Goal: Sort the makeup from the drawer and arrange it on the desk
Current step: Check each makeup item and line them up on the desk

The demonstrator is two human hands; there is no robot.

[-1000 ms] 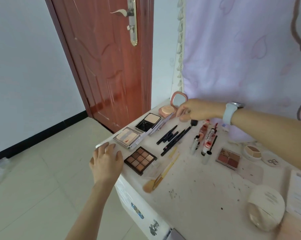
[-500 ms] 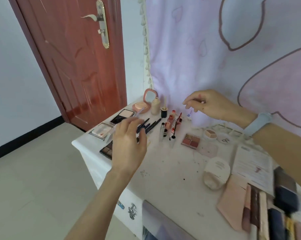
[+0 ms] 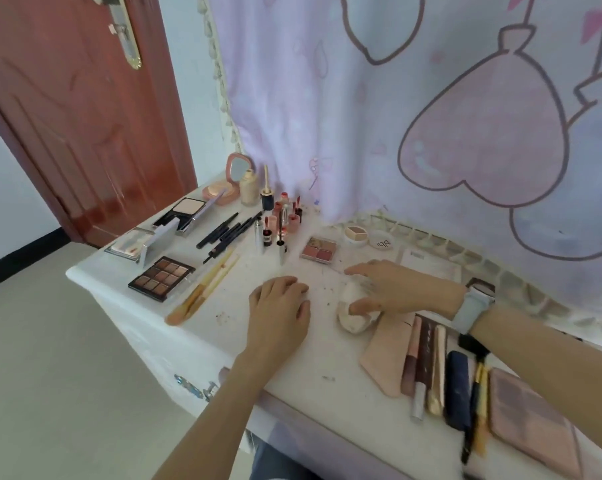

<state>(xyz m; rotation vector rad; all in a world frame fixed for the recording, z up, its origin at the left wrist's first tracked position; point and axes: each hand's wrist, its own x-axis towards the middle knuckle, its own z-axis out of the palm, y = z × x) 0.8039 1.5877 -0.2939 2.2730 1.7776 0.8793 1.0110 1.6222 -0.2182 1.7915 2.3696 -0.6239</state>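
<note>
1. Only one label reads at all: dark letters, seemingly "pidi", on the small round white lid [image 3: 382, 242] near the lilac heart-print curtain [image 3: 431, 109].
2. Black makeup pencils [image 3: 228, 233] lie side by side, long axes slanting toward the curtain.
3. On the stained white worktop [image 3: 292, 355], the right hand [image 3: 393, 289] curls over and holds a cream egg-shaped case [image 3: 353, 315]; the left hand [image 3: 280, 308] rests flat, fingers relaxed, just beside it.
4. Beyond stands a red-brown wooden door [image 3: 67, 116].
</note>
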